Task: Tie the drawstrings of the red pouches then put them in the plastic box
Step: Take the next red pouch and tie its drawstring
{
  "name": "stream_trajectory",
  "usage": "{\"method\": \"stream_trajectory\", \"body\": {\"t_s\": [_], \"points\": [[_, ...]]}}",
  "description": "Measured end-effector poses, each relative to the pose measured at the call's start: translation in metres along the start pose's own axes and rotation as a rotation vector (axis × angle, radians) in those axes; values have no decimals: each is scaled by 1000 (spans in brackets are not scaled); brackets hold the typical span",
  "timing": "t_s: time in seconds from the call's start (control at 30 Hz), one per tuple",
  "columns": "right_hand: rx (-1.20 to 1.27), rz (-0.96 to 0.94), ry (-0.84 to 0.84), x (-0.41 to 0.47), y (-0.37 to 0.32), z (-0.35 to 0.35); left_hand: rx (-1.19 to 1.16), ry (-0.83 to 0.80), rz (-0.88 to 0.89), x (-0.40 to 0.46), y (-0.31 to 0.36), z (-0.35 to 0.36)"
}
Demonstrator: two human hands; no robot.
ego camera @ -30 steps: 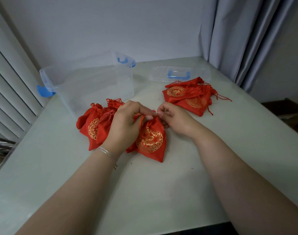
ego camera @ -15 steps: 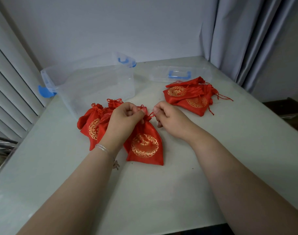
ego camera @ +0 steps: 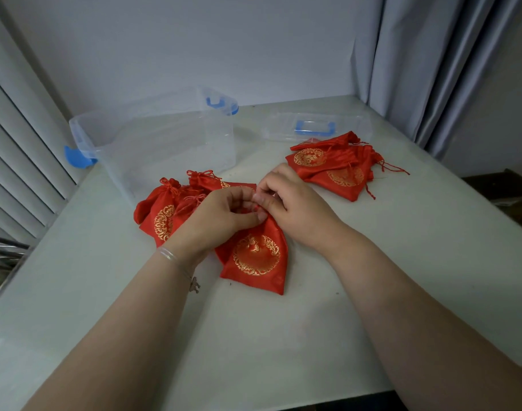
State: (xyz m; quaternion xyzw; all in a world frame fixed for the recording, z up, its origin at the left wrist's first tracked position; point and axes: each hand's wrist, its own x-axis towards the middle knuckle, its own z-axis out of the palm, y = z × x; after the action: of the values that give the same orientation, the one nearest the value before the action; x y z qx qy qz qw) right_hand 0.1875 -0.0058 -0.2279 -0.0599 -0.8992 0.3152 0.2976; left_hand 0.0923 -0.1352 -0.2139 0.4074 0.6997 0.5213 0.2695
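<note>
Head view: pale smooth table (ego camera: pixel 372 262) spans the frame, grey curtain (ego camera: pixel 432 69) at back right. Plastic box (ego camera: pixel 165 143) sits far left of centre, clear, rigid, blue latches, open, nothing visible inside; its clear lid (ego camera: pixel 316 129) with blue handle lies apart to the right. Untied pile (ego camera: pixel 334 170) of flat red pouches sits in front of the lid, loose cords trailing. Tied pile (ego camera: pixel 170 209) with cinched necks lies just in front of the box. Current pouch (ego camera: pixel 256 256) lies flat at table centre, red satin, gold round print, neck gathered under the fingers. Left hand (ego camera: pixel 221 221) and right hand (ego camera: pixel 295 206) both pinch the thin red drawstring (ego camera: pixel 256 207) at the neck, fingertips meeting. Judgement: pouch is light, soft, floppy, a bit slippery; cord is thin and slides, so grip close to the neck for the knot, then lift by the cinched neck. Nothing fragile apparent.
</note>
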Motion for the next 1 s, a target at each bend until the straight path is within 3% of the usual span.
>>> {"method": "stream_trajectory", "body": {"t_s": [0.13, 0.3, 0.43, 0.53, 0.8, 1.0], "points": [[30, -32, 1, 1, -3, 4, 188, 163, 83, 1, -1, 10], [272, 171, -17, 3, 6, 2, 58, 215, 73, 0, 2, 11], [246, 289, -190, 3, 17, 0, -24, 194, 97, -2, 4, 10], [205, 315, -188, 4, 20, -1, -49, 187, 103, -3, 6, 10], [47, 208, 16, 2, 11, -9, -92, 224, -24, 1, 0, 2], [147, 244, -186, -2, 0, -15, -253, 219, -135, 2, 2, -3]]}}
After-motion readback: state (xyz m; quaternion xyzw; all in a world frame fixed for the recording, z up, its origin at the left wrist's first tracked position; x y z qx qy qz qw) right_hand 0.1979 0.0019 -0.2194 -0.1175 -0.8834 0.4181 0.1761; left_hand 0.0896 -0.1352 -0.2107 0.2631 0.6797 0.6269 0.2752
